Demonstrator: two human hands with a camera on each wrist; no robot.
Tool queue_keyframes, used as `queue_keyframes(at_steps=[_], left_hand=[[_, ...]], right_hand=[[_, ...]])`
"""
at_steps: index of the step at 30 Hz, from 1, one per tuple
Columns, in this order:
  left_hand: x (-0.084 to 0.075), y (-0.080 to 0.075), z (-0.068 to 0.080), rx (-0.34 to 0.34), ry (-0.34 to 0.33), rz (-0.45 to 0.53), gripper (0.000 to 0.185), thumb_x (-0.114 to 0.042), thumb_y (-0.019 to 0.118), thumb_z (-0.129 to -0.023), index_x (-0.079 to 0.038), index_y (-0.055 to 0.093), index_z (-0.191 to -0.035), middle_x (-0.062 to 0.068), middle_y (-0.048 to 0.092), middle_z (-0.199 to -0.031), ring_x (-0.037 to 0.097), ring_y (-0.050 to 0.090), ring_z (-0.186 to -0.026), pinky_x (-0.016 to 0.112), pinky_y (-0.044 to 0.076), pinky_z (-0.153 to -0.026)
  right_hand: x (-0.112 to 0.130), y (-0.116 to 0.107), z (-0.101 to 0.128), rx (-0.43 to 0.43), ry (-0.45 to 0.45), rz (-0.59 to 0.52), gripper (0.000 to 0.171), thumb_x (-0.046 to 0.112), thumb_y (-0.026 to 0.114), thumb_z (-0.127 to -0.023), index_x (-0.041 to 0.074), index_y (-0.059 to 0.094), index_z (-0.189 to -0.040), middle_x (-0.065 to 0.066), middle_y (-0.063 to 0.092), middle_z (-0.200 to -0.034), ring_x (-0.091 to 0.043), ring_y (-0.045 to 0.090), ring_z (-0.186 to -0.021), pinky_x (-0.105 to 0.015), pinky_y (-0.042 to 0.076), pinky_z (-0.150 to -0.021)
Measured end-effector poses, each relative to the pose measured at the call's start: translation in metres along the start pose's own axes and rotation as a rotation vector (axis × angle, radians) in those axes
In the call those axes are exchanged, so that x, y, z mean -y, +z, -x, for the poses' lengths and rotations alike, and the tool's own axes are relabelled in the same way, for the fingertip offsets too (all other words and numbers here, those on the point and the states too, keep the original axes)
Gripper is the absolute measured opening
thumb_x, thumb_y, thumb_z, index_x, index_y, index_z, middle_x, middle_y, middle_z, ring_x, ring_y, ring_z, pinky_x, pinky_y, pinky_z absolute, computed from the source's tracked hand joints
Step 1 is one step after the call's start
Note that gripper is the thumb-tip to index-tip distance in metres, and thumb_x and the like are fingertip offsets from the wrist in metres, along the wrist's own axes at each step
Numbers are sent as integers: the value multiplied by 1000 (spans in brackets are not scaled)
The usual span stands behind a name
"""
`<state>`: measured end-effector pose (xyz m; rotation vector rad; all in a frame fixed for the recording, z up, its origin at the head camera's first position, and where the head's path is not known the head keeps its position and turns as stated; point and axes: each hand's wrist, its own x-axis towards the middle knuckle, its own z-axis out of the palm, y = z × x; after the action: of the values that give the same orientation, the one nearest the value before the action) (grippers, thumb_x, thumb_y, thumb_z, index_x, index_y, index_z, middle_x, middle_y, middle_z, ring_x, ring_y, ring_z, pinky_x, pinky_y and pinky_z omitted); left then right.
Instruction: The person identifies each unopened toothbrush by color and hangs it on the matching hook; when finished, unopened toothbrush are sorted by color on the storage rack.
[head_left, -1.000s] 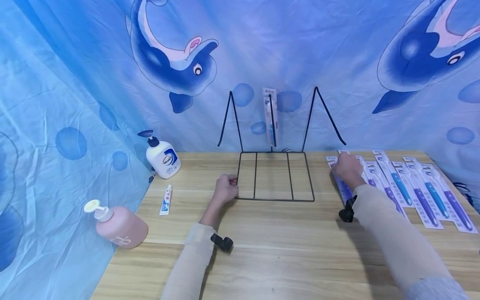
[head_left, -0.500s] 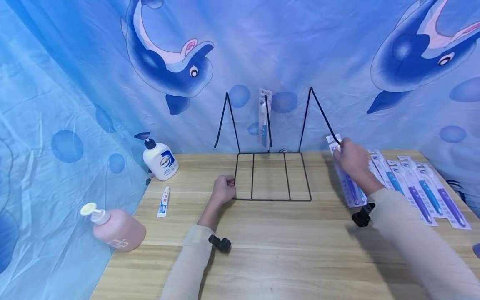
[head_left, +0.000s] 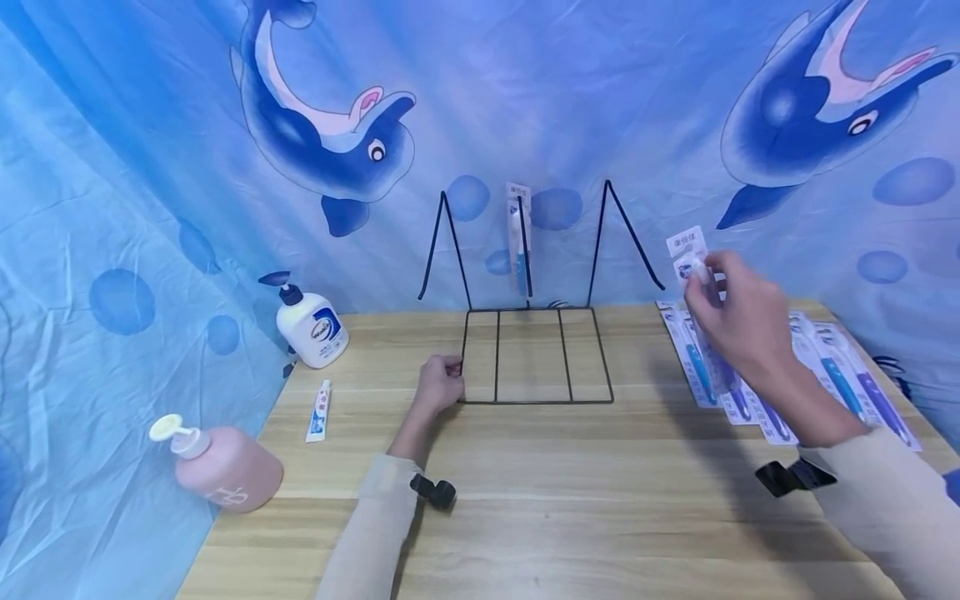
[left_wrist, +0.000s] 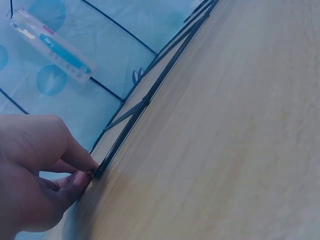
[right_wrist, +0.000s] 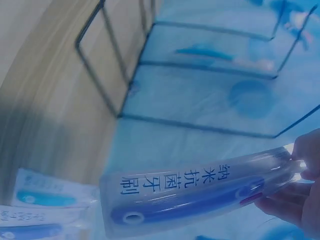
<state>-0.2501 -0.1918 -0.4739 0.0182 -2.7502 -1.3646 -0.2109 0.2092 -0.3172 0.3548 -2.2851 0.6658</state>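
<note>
One toothbrush pack hung, a second one in the air

Left hand (head_left: 441, 385) pinches the near-left corner of the wire rack (head_left: 534, 354), pinning it to the table (head_left: 570, 500). Right hand (head_left: 738, 317) grips a packaged toothbrush (head_left: 693, 275), lifted above the row of packs (head_left: 825, 375) on the right. One pack (head_left: 517, 237) already hangs on the far middle hook. Right wrist view shows the held pack's purple handle; left wrist shows that corner pinch close up.

The scene is viewed from above and behind by the head camera, facing forward and down across the table (head_left: 570, 500). The left-wrist view is taken close, low along the tabletop. The right-wrist view is taken close, facing the backdrop. The wire rack (head_left: 528, 354) (left_wrist: 145, 102) (right_wrist: 125, 75) is shared by all three views.
</note>
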Motion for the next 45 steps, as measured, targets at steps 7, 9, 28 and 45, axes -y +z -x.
queue_keyframes(at_steps=[7, 9, 28, 45], left_hand=[[2, -1, -2, -16, 32, -16, 46, 12, 55, -75, 11, 65, -120, 14, 68, -92, 26, 64, -87, 37, 57, -82], [2, -1, -2, -17, 29, -13, 46, 12, 55, -75, 11, 65, -120, 14, 68, -92, 26, 64, -87, 37, 57, -83], [3, 1, 1, -8, 35, -8, 47, 13, 54, -75, 12, 64, -120, 14, 67, -91, 24, 62, -84, 35, 57, -78], [2, 1, 0, -21, 20, 2, 45, 12, 56, -76, 11, 65, -120, 16, 69, -93, 27, 65, -89, 35, 57, -83]], right_hand=[[26, -27, 9, -79, -150, -28, 26, 7, 66, -88, -8, 62, -109, -22, 69, -88, -36, 68, -70, 3, 32, -64], [33, -32, 13, -100, -194, -40, 27, 7, 66, -87, -8, 63, -108, -21, 68, -88, -35, 68, -70, 0, 38, -64], [42, -17, 31, -97, -310, -42, 29, 10, 65, -84, -9, 64, -105, -22, 68, -87, -28, 65, -60, -44, 53, -44], [15, 79, -35, -195, -145, -235, 15, 8, 60, -90, -5, 53, -90, -19, 58, -82, -32, 62, -73, -43, 55, -56]])
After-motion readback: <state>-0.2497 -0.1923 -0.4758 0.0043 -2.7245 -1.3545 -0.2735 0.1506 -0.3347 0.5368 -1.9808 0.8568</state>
